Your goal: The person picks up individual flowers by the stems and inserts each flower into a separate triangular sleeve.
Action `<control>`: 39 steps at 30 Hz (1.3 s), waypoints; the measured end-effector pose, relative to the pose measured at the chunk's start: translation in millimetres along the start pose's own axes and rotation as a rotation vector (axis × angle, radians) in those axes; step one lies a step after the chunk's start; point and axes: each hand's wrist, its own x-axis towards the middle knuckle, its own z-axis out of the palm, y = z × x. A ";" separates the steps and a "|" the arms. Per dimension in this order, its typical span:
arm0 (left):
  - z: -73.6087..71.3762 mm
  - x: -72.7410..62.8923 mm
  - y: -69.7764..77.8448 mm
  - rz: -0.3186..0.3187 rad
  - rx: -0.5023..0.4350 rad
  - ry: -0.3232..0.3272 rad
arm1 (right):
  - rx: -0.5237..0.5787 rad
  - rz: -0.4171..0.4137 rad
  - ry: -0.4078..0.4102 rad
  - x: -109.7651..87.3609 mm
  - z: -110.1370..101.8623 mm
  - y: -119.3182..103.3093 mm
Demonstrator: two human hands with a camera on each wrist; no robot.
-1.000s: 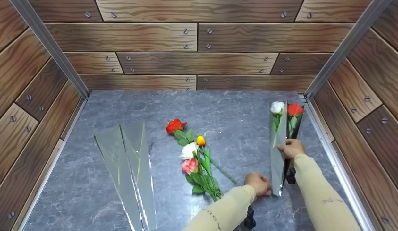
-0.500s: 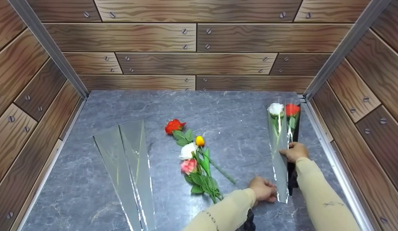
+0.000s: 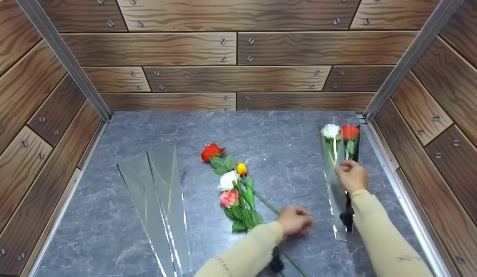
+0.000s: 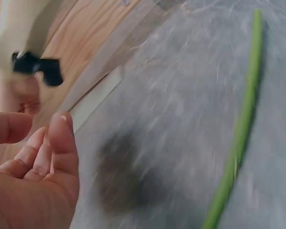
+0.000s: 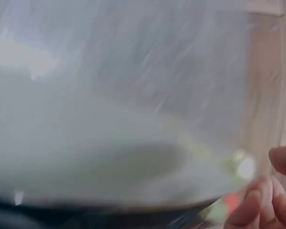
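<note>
My right hand (image 3: 353, 176) hovers over two flowers in clear sleeves at the table's right side, a white rose (image 3: 331, 131) and a red rose (image 3: 350, 132). Nothing shows between its thumb and fingers in the right wrist view. My left hand (image 3: 295, 220), loosely curled and holding nothing, is over the stems of the loose flowers. A green stem (image 4: 245, 109) runs beside it in the left wrist view. The loose group has a red rose (image 3: 212, 152), a yellow-orange tulip (image 3: 242, 169), a white rose (image 3: 227, 181) and a pink flower (image 3: 229, 198). My left forearm hides their lower stems.
Transparent flower sleeves (image 3: 136, 181) lie flat at the left of the grey marbled table (image 3: 276, 130). Wood-patterned walls (image 3: 188, 48) stand at the back and both sides, with a metal rail (image 3: 405, 209) along the right edge.
The sleeve with the white rose was laid down beside the red one. My right hand let go of it and lifted slightly; my left hand moved away leftward to the loose stems.
</note>
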 end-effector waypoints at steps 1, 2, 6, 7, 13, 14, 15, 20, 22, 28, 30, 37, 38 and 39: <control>-12.5 -3.6 1.3 0.026 0.019 -0.002 | 0.022 -0.018 0.001 -3.9 1.9 -5.4; -26.3 -7.9 3.2 0.053 0.052 -0.004 | 0.043 -0.031 -0.004 -8.4 3.7 -10.8; -89.1 -29.2 6.7 0.193 0.186 0.010 | 0.117 -0.072 -0.023 -28.9 10.6 -30.0; -106.0 -35.7 6.2 0.234 0.238 0.031 | 0.130 -0.084 -0.030 -34.3 11.9 -33.5; -204.2 -76.0 -18.3 0.360 0.437 0.235 | 0.181 -0.153 -0.072 -65.3 15.0 -39.4; -219.2 -82.8 -25.1 0.374 0.487 0.284 | 0.191 -0.153 -0.084 -70.1 15.2 -38.2; -233.3 -90.0 -32.0 0.386 0.544 0.338 | 0.198 -0.149 -0.100 -74.8 15.5 -36.3; -286.8 -128.5 -69.0 0.322 0.937 0.600 | 0.287 -0.089 -0.171 -96.0 19.8 -24.1; -298.4 -144.3 -82.3 0.240 1.040 0.611 | 0.328 -0.057 -0.198 -102.8 22.0 -18.9; -307.0 -165.5 -109.2 0.088 1.139 0.455 | 0.348 -0.012 -0.226 -114.6 25.4 -4.7; -306.3 -164.7 -113.2 0.067 1.135 0.425 | 0.346 -0.011 -0.226 -116.7 25.7 -1.2; -302.7 -159.2 -111.2 0.130 1.117 0.463 | 0.389 0.030 -0.232 -125.1 27.0 3.8; -302.6 -158.8 -109.6 0.152 1.122 0.476 | 0.395 0.033 -0.233 -126.1 27.2 4.0; -302.2 -158.4 -107.7 0.170 1.125 0.490 | 0.401 0.037 -0.233 -126.9 27.5 4.2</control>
